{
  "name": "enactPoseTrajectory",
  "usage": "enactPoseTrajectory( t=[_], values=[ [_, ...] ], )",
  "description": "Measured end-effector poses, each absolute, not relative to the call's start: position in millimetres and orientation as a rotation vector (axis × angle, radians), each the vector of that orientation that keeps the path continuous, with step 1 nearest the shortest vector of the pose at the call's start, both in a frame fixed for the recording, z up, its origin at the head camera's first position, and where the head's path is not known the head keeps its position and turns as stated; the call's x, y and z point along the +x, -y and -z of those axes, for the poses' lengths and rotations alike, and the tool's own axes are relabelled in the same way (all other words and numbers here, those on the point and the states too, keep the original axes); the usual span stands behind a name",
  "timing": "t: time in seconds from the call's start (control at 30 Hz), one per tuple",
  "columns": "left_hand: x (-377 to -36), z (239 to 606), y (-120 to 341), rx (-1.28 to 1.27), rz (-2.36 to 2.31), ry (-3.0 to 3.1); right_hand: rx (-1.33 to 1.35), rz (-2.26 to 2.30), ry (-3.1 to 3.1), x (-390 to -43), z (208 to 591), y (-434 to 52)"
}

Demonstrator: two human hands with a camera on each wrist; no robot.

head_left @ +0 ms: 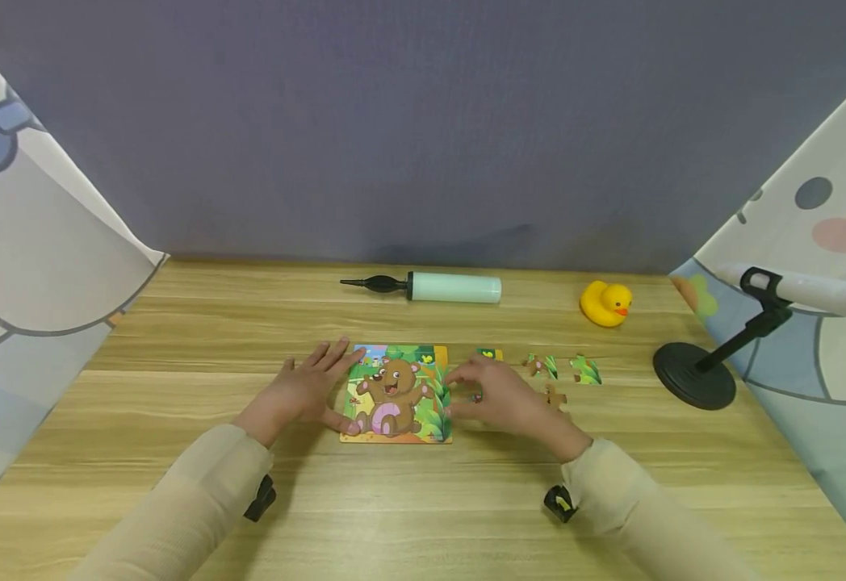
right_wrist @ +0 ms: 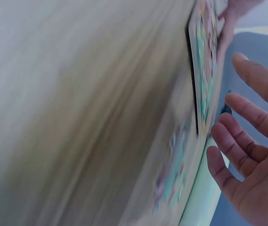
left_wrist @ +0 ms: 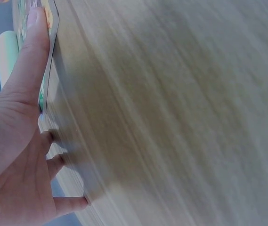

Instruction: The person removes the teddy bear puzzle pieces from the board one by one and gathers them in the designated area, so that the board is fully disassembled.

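Observation:
A jigsaw puzzle point(head_left: 396, 403) of a brown bear lies on the wooden table in front of me. My left hand point(head_left: 299, 394) is spread along its left edge, with the thumb point(left_wrist: 34, 47) on the lower left corner and a fingertip at the upper left corner. At the right edge hovers my right hand point(head_left: 499, 397), its fingers point(right_wrist: 247, 134) loosely bent and nothing between them in the right wrist view. It partly hides a puzzle piece point(head_left: 491, 353). Several loose pieces lie to its right, among them a green piece point(head_left: 586, 369) and a brown piece point(head_left: 555, 396).
An air pump point(head_left: 455, 287) with a black nozzle lies at the back of the table point(head_left: 249, 323). A yellow rubber duck point(head_left: 605, 305) sits at the back right. Beside it stands a black round-based stand point(head_left: 695, 375) with a white tube. A grey panel point(head_left: 423, 129) rises behind.

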State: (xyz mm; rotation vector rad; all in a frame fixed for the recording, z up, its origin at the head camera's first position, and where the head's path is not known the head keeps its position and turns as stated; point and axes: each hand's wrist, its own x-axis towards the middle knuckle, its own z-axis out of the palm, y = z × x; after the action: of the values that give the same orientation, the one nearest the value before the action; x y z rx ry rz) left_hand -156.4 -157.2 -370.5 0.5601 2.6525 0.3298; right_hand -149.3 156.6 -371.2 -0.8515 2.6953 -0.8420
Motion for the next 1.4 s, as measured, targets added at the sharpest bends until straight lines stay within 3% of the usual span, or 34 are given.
enactPoseTrajectory(
  t=[0.57,1.4],
  values=[
    [-156.1,370.7,157.3,0.547,-0.339,-2.648,-0.996,0.533,-2.771,-136.2,377.6,-102.0],
    [-156.5,369.9,157.2,0.565,-0.307,-2.656,-0.91,0.536,-2.773,-150.1,379.6,-108.4]
  ],
)
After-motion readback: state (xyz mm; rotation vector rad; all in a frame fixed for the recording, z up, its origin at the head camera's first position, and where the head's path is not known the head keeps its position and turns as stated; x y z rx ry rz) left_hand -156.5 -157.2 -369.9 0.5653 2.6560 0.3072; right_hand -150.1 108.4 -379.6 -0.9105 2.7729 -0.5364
